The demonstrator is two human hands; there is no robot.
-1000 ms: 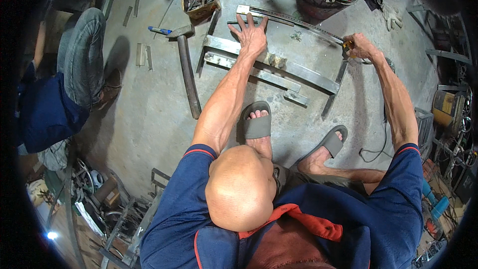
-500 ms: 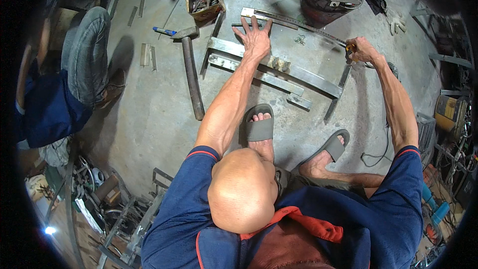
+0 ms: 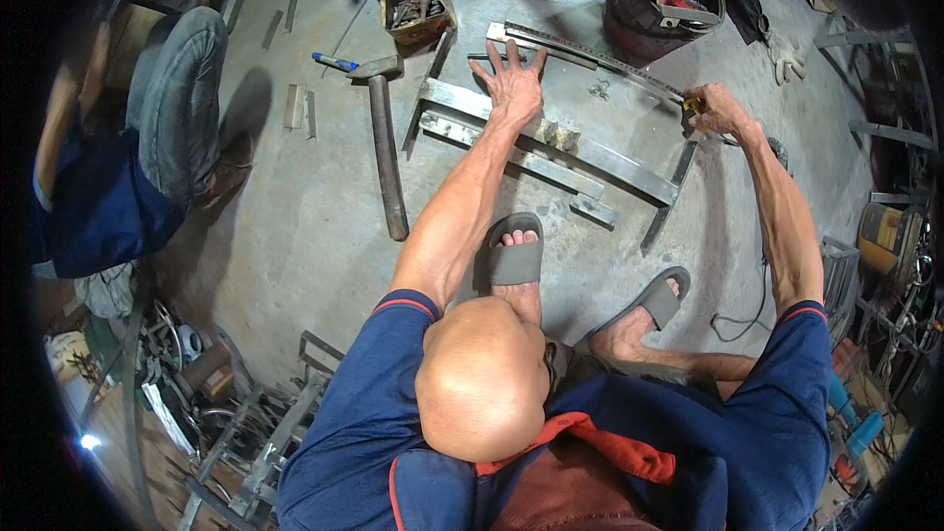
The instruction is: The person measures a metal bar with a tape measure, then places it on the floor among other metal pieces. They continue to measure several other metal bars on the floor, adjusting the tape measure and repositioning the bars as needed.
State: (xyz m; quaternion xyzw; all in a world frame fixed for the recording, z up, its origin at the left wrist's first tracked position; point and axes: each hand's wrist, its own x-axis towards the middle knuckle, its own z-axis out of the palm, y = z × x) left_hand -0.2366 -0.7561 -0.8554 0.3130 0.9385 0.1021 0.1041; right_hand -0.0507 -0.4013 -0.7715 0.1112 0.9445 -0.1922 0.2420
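Observation:
My right hand is closed round a small black and orange tape measure. From it the drawn-out tape blade runs to the far left, beside a flat metal bar. Fingers spread, my left hand reaches over the work, its fingertips at the bar near the blade's far end. Whether they press on the blade I cannot tell. Beneath my left wrist lies a silver square tube, resting across dark metal bars at both ends. A thinner tube and a short offcut lie on its near side.
A hammer and a blue marker lie left. Beyond are a box of metal bits and a dark bucket. Another person's knee is at far left. Gloves lie right. My sandalled feet stand near.
The whole view has shifted slightly, so the floor things sit a little further right. Both hands stay in nearly the same places, the right still gripping the tape measure.

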